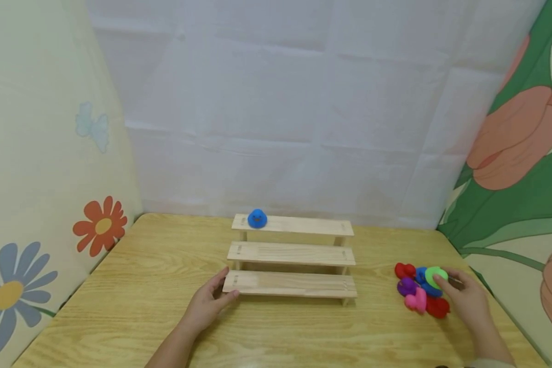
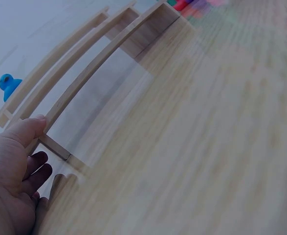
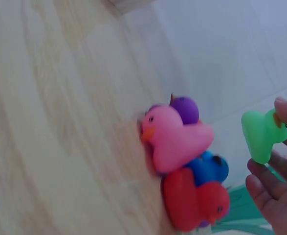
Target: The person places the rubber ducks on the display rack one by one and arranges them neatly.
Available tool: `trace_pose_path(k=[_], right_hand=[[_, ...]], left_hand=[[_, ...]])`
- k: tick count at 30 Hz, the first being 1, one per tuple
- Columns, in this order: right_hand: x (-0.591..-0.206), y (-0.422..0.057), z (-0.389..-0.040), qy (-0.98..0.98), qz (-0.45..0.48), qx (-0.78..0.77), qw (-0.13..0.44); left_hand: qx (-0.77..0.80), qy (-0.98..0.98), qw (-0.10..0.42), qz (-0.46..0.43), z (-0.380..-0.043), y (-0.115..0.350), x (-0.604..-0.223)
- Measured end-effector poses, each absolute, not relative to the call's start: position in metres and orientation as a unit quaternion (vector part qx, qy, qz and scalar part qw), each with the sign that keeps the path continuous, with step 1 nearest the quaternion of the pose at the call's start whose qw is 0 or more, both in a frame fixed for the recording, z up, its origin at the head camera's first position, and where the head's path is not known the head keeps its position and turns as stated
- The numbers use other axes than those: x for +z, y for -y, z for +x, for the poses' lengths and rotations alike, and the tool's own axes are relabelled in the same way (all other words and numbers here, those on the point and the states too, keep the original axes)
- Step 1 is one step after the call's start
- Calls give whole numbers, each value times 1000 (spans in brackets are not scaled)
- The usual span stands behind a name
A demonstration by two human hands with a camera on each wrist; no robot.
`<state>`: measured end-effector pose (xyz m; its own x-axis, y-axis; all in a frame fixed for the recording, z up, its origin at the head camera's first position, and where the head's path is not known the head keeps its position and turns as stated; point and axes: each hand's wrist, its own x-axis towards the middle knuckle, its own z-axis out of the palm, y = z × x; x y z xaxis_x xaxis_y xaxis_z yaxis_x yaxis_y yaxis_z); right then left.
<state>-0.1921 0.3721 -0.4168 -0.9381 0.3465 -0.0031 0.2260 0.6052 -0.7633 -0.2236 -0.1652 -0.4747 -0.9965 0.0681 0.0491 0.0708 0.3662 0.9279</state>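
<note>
At the left end of the lowest step of a three-step wooden rack (image 1: 290, 283), my left hand (image 1: 207, 302) grips the board, thumb at its front edge and fingers around the end. My right hand (image 1: 469, 296) pinches a light-green rubber duck (image 3: 260, 132) between thumb and fingers, held above a cluster of ducks on the right of the table. In that cluster are a pink duck (image 3: 170, 134), a purple duck (image 1: 407, 286), red ducks (image 1: 438, 307) and blue ones (image 3: 208, 167). A blue duck (image 1: 257, 219) sits on the rack's top step, near its left end.
The rack stands mid-table on a light wood-grain table (image 1: 142, 286). Behind it hangs a white cloth (image 1: 280, 102). Flower-printed panels (image 1: 41, 153) border the table on the left and right.
</note>
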Motion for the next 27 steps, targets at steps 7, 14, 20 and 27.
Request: trace_pose_path(k=[7,14,20,27], right_hand=[[-404,-347,-201,896,-109,424,78],[-397,-319,-217,885,-86,453,60],[-393,-298,-229,884,-53,461,59],[-385,-281,-240,882,-28,468,48]], left_hand=[[-562,826,-4,-39,-222,166,-474],[-563,826,-2,-42,-224,166,-476],[-564,825,2,-44,-225,166,-478],[-564,824,1,-46,-224,166,-477]])
